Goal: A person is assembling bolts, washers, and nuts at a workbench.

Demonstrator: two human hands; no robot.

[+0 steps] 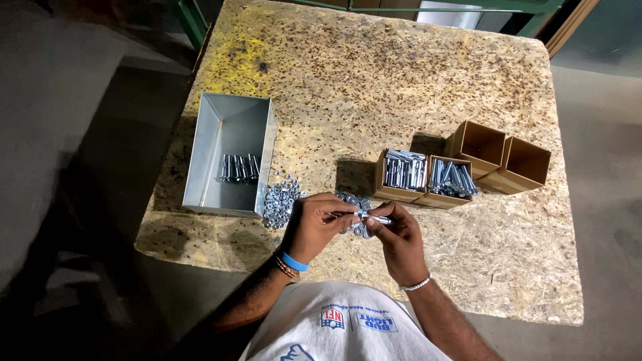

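- Fingertips (349, 215) of left hand (313, 227) pinched on one end of a small silver bolt (376, 218), thumb and forefinger pressed close.
- Right hand (400, 242) curled round the other end of the same bolt, fingers closed on the shank, held just above the table edge nearest the body.
- Possibly a washer on the bolt between the two grips; too small and blurred to tell.
- Directly beneath both hands: loose pile of flat silver washers (354, 200), partly hidden by the knuckles.
- Just left of that: heap of small silver nuts (279, 199), touching the near corner of a grey metal tray (231, 127).
- Inside the tray: short row of assembled-looking bolts (238, 168), lying side by side near its middle.
- Right of the hands: two brown cardboard boxes full of bolts (404, 171), side by side, touching.
- Further right, just beside those: two empty-looking brown cardboard boxes (525, 164), set at an angle.
- Underneath everything: rough chipboard table (374, 80), speckled brown, yellowish stain toward the far left corner.
- Blue band and beaded bracelet on left wrist; silver chain on right wrist.
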